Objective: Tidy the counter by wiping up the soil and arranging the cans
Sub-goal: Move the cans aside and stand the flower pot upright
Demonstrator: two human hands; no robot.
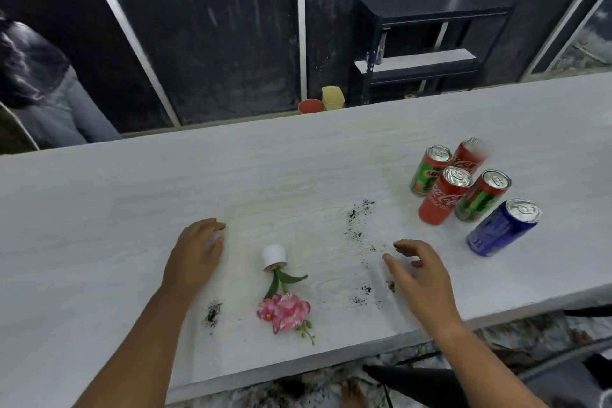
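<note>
Dark soil (pixel 356 220) lies in thin, grainy scatters on the white bench (pixel 132 195): one trail at centre right, a smaller patch (pixel 364 295) nearer the front edge, and a short streak (pixel 212 313) at front left. Five cans stand upright in a tight cluster at the right: two red cans (pixel 442 197), two green-and-red cans (pixel 427 170) and one blue can (pixel 500 228) nearest the front. A small white pot (pixel 274 257) lies tipped on its side, its pink flower (pixel 284 310) stretched toward the front edge. The left hand (pixel 195 257) rests palm down on the bench left of the pot, loosely curled, grasping nothing visible. The right hand (pixel 420 275) hovers over the soil with fingers spread and empty.
</note>
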